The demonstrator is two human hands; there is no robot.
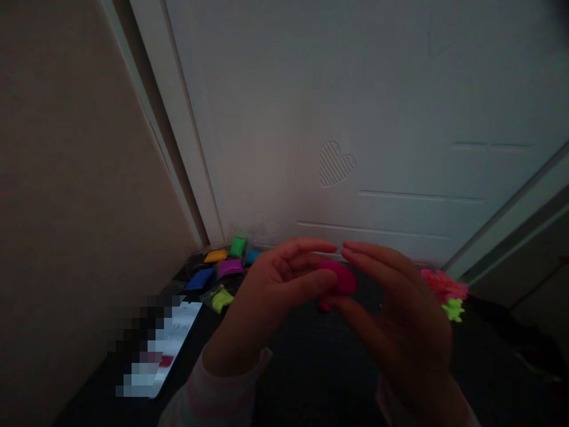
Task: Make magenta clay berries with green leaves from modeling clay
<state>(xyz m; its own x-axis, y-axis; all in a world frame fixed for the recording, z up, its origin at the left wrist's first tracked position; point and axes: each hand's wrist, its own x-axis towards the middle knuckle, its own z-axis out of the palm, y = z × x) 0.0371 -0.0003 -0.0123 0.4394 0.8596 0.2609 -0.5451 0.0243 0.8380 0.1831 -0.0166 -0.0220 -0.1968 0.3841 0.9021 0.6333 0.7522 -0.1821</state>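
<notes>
The person's left hand (284,281) pinches a bright pink piece (345,279) between thumb and fingers, while the right hand (406,308) curves around its far side, thumb and fingertips apart, contact unclear. Colored packets (230,268) and a lit phone (183,335) lie leftward; a frilly pink-orange thing (442,286) sits rightward, before a white door (275,118).

the single view looks from the wearer's head, above and behind the left hand (278,287) and right hand (402,302), facing forward and tipped down, so that both sleeves rise from the bottom edge and the hands sit close to the lens, just below and right of the middle. past them it takes in the dark surface (311,367) along the lower part, then the white panel (377,89) farther off, filling most of the upper frame, while a wall (66,178) closes the left side.
</notes>
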